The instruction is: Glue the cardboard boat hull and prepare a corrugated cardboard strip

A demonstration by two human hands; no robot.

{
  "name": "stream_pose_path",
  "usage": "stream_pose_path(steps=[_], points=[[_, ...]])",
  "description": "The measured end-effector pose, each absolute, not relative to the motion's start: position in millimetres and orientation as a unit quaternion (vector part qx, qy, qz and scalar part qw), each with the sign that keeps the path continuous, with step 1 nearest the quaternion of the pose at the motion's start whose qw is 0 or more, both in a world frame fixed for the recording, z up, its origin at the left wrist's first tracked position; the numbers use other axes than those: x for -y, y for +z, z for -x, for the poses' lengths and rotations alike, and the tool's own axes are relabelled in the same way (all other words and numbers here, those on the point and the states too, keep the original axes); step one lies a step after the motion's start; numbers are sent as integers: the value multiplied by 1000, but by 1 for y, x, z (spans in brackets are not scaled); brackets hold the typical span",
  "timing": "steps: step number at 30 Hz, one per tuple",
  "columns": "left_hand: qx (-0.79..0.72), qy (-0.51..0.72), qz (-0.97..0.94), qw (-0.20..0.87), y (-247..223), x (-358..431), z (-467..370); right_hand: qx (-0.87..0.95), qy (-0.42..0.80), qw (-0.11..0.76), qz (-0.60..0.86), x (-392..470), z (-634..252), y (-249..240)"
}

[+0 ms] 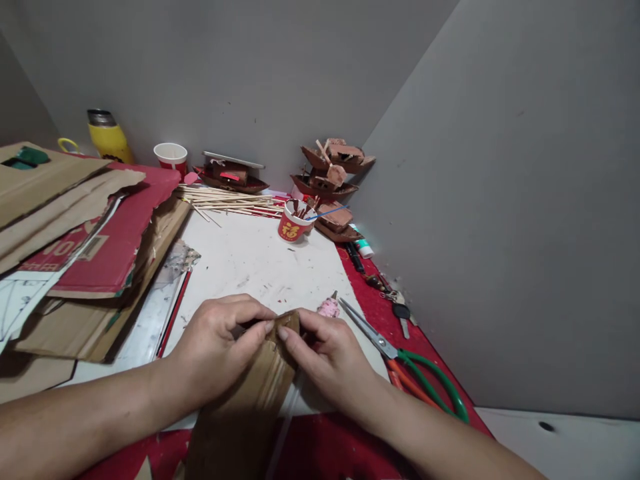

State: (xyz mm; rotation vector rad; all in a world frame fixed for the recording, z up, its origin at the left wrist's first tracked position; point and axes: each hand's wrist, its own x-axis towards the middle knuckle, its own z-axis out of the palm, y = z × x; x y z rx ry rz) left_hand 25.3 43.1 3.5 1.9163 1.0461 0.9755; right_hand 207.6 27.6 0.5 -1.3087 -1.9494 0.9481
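Observation:
A long strip of brown cardboard (245, 400) runs from the near edge up to both hands over the white work sheet. My left hand (225, 347) pinches its far end from the left, thumb on top. From the right, my right hand (325, 353) grips the same end, thumb pressed on its face and fingers behind. Creases show along the strip just below the thumbs. Beyond my right hand lie a small pink object with a dark pointed tip (329, 305) and scissors (383, 343), with one green and one orange handle.
Stacked cardboard sheets (95, 253) fill the left. At the back are thin wooden sticks (230, 200), a white-and-red paper cup (171, 157), a yellow bottle (110, 140) and several brown model boats (335, 187). A red cup (291, 230) holds dark brown pieces. Keys (401, 312) lie by the right wall.

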Motion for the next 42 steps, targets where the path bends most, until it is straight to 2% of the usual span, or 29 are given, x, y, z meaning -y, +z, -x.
stream_pose_path(steps=[19,29,33,37,42], points=[[-434,384,-694,428,2,-41,-29,711,407,290,495,-25,-205,3],[-431,351,-638,533,11,-48,-24,720,363,304,508,-31,-209,5],[-442,317,-669,507,8,-51,-21,719,353,309,512,-33,-211,7],[-447,323,-700,454,3,-50,-22,721,368,307,501,-30,-211,6],[-440,339,-708,436,0,-47,-23,713,382,289,512,-29,-212,-3]])
